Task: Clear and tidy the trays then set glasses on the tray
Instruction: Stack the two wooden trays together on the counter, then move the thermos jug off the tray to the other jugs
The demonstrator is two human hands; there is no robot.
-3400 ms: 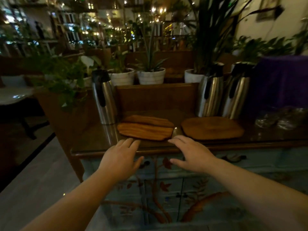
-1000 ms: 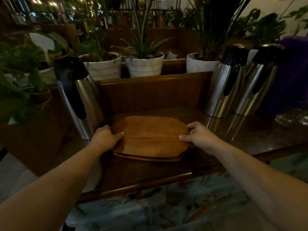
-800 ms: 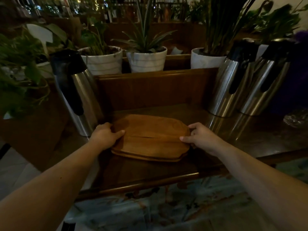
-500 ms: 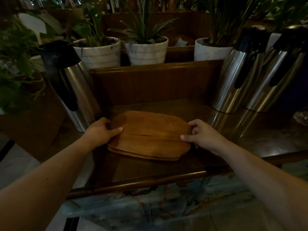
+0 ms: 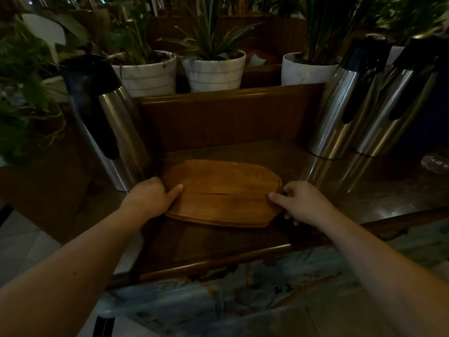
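Note:
A stack of brown wooden trays point(image 5: 222, 190) lies on the dark wooden sideboard top point(image 5: 218, 242), near its middle. My left hand point(image 5: 151, 195) grips the stack's left edge, thumb on top. My right hand point(image 5: 298, 201) holds the right edge, thumb on the upper tray and fingers curled under the rim. The stack rests flat on the top. A bit of clear glassware point(image 5: 436, 162) shows at the far right edge, mostly cut off.
One steel thermos jug with a black lid point(image 5: 107, 125) stands just left of the trays; two more jugs point(image 5: 364, 98) stand at the back right. A raised wooden back panel point(image 5: 228, 115) runs behind, with white plant pots point(image 5: 213, 70) above it.
Two separate trays lay side by side 3.4 s ago; now they are stacked at the left with both hands on the edges. Over the last second the hands have hardly moved.

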